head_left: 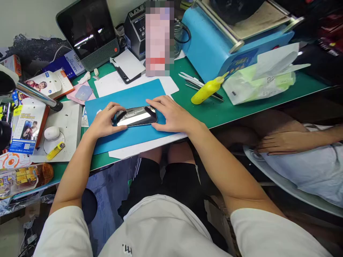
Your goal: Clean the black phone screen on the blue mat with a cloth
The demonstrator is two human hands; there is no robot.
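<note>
A smartphone (pixel 137 116) with a dark, glossy screen lies sideways over the blue mat (pixel 125 140), bright reflections across its glass. My left hand (pixel 105 120) grips its left end, thumb along the near edge and fingers curled at the far edge. At the other end, my right hand (pixel 170 115) holds the phone between its thumb and fingers. Whether the phone rests on the mat or is slightly raised, I cannot tell. White paper (pixel 120 153) sticks out from under the mat's near edge.
A yellow bottle (pixel 206 91), tweezer-like tools and a tissue pack (pixel 259 85) lie to the right, before a blue machine (pixel 209 43). Boxes, a lighter (pixel 55 151) and a drink bottle (pixel 26 178) crowd the left. Another person's hand (pixel 281 141) rests at the right.
</note>
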